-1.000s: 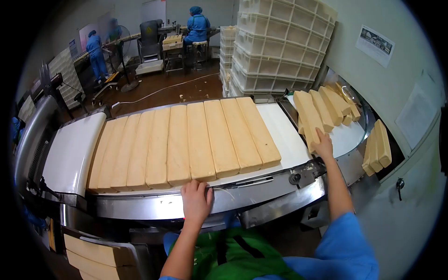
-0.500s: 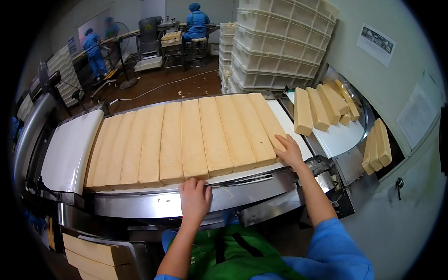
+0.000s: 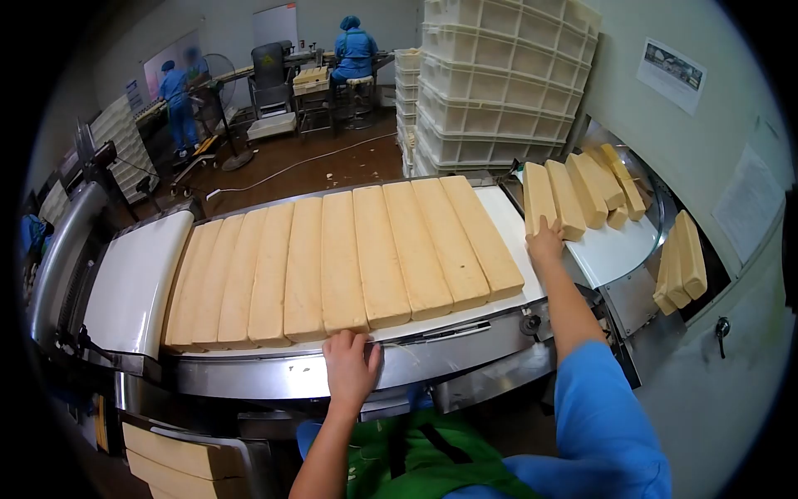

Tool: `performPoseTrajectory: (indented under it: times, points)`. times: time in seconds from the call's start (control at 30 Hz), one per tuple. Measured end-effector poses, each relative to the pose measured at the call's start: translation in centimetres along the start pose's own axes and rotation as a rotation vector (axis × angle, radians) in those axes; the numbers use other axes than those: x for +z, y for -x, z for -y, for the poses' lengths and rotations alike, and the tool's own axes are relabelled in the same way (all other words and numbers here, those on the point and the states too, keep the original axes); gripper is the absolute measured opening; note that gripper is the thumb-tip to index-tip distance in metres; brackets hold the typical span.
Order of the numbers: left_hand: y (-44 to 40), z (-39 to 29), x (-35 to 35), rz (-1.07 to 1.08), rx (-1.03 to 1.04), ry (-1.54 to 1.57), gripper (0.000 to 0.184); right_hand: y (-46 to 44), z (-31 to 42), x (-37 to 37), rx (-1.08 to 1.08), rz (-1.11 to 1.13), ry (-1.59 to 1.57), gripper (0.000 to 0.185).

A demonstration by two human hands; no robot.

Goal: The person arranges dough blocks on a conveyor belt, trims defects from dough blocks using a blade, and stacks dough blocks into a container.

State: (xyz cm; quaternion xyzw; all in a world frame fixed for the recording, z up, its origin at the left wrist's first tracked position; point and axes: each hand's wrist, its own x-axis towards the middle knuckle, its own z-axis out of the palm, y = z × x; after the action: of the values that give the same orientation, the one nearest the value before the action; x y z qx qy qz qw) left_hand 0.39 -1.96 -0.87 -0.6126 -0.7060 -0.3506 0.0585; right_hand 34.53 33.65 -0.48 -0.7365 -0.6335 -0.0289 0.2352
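Note:
Several long pale-yellow blocks [image 3: 345,258], soft-looking with rounded edges, lie side by side on a white conveyor belt [image 3: 501,218]. My left hand [image 3: 350,366] rests on the belt's near metal edge, fingers bent loosely at the near ends of the blocks and holding nothing. At the right, my right hand [image 3: 545,243] is closed around the near end of a separate pale-yellow block [image 3: 539,193], the leftmost on the white side surface. Its fingertips are on the block's top and side; the palm hides part of its end. More such blocks [image 3: 563,198] lie beside it.
Stacked white crates [image 3: 503,83] stand behind the belt. A white raised plate [image 3: 133,279] adjoins its left end. Several blocks [image 3: 684,258] lean at far right; others sit in a container [image 3: 249,466] lower left. Two workers in blue [image 3: 355,54], [image 3: 176,104] are at the back.
My right hand has moved from the rightmost block on the belt to the leftmost block on the right-hand surface. My left hand stays at the belt's near edge. The view has shifted slightly.

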Motion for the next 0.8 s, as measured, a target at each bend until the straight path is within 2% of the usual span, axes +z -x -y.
performPoseTrajectory:
  times: [0.07,0.13,0.17,0.23,0.3,0.37,0.4,0.47,0.5,0.57,0.7,0.77,0.8]
  points:
    - [0.0,0.2,0.0,-0.005,0.003,-0.003,0.017,1.8,0.0,-1.3,-0.01,0.022,-0.009,0.065]
    - [0.0,0.2,0.0,-0.007,0.004,0.01,0.017,3.7,-1.5,-2.0,-0.156,-0.028,-0.051,0.058]
    - [0.0,0.2,0.0,0.002,0.001,-0.004,0.017,4.2,-2.8,-2.4,-0.152,-0.026,-0.04,0.058]
    - [0.0,0.0,0.0,0.002,0.012,-0.004,0.017,4.0,-6.7,-3.6,-0.183,0.125,-0.661,0.049]
    - [-0.1,0.0,0.0,0.005,0.023,0.003,0.016,3.6,-10.0,-5.5,0.099,0.208,-0.814,0.045]
    - [0.1,0.0,-0.1,0.005,0.034,0.004,0.016,3.9,-11.4,-5.1,0.093,0.039,-0.826,0.049]
    - [0.0,0.1,0.0,0.003,0.038,0.007,0.017,3.9,-10.7,-5.1,0.094,0.035,-0.829,0.049]
    - [0.1,0.2,0.2,0.005,0.039,0.01,0.018,5.0,-7.4,-4.9,-0.14,-0.01,-0.472,0.057]
    - [0.1,0.2,0.2,-0.007,0.047,0.006,0.017,6.7,-4.9,-5.2,-0.138,-0.005,-0.47,0.057]
    - [0.2,0.3,0.3,-0.019,0.051,0.004,0.017,9.6,-1.0,-5.9,-0.201,0.015,0.043,0.06]
    - [0.1,0.2,0.2,-0.018,0.023,0.016,0.016,10.3,-0.9,-6.0,-0.231,0.053,-0.16,0.058]
    - [0.2,0.1,0.2,-0.01,0.016,0.014,0.015,10.6,-1.8,-5.5,-0.382,0.019,-0.36,0.054]
    - [0.1,0.2,0.2,-0.01,0.024,0.008,0.015,10.6,-1.8,-5.0,-0.382,0.023,-0.357,0.054]
